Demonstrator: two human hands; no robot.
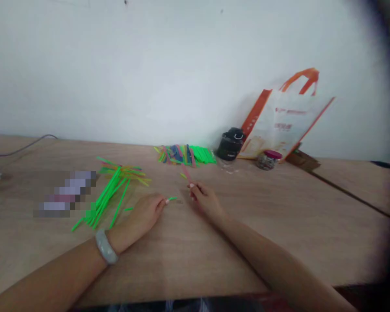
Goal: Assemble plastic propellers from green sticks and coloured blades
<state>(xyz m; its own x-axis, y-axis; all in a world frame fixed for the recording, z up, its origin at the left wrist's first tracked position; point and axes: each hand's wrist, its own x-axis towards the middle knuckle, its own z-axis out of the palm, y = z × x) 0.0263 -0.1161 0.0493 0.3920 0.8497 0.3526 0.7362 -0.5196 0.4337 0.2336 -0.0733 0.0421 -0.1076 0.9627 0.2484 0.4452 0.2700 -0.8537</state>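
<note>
My left hand (152, 208), with a bracelet on its wrist, is closed in a pinch. A short end of a green straw (172, 198) sticks out past its fingertips. My right hand (206, 199) grips a pink strip (186, 173) that points up and away; whether it is a straw or something flat I cannot tell. A small yellow piece (183, 176) shows beside that strip. Left of my left hand lies a loose pile of long green straws (107, 197), with mixed-colour straws (134, 173) crossing at its far end. A short green bit (128, 209) shows near my left wrist.
Along the wall lies a row of coloured pieces (182, 154). A black jar (230, 145), a white and orange bag (279, 121) and a small jar with a pink lid (268, 160) stand at back right. A pixelated object (66, 195) lies left; a cable (22, 149) runs behind.
</note>
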